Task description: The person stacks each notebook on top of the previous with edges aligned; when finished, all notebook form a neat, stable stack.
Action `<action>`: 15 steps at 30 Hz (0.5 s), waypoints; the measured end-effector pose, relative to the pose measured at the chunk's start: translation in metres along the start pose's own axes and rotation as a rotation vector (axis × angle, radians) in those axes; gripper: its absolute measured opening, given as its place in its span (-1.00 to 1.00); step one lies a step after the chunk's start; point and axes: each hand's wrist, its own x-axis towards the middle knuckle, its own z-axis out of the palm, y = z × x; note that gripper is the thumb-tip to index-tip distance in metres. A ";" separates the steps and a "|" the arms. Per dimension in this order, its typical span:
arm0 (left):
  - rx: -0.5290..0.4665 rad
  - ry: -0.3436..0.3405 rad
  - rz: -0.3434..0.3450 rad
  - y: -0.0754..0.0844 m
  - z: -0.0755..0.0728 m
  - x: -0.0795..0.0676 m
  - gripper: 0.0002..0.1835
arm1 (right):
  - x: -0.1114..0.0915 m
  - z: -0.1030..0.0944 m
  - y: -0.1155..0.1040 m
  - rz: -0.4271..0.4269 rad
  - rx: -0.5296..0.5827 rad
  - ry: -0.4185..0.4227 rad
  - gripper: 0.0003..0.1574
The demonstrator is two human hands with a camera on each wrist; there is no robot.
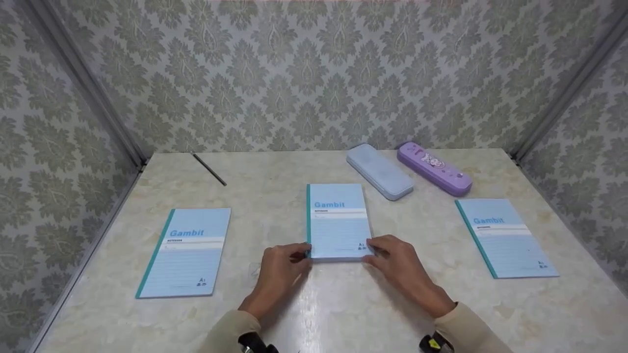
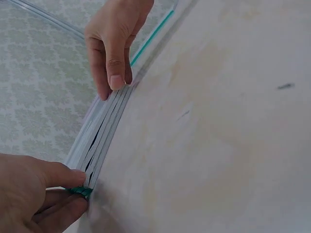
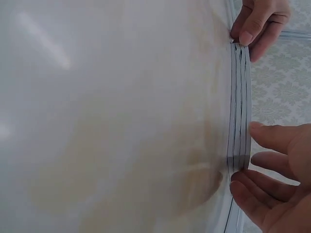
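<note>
A stack of several light-blue notebooks lies in the middle of the table, with "Gambit" on the top cover and a teal spine at left. My left hand holds its near left corner, thumb on the near edge and fingers against the spine. At the near right corner my right hand grips the stack, fingers bent along its side. Both wrist views show the layered page edges between the hands, with narrow gaps between some notebooks.
One light-blue notebook lies at left, another notebook at right. Behind the stack are a pale blue case and a purple pencil case. A dark pen-like stick lies at the back left. Patterned panels enclose the table.
</note>
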 end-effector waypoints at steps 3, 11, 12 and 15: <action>-0.034 -0.004 -0.001 -0.003 -0.007 0.000 -0.68 | 0.003 0.002 -0.005 -0.015 -0.014 0.049 -0.54; -0.068 0.000 -0.028 -0.013 -0.040 -0.001 -0.63 | 0.015 0.006 -0.017 -0.129 -0.064 0.164 -0.54; -0.062 0.005 -0.033 -0.013 -0.045 -0.001 -0.63 | 0.017 0.008 -0.019 -0.132 -0.058 0.161 -0.55; -0.049 0.031 -0.052 -0.015 -0.059 -0.001 -0.63 | 0.020 0.016 -0.030 -0.115 -0.031 0.121 -0.54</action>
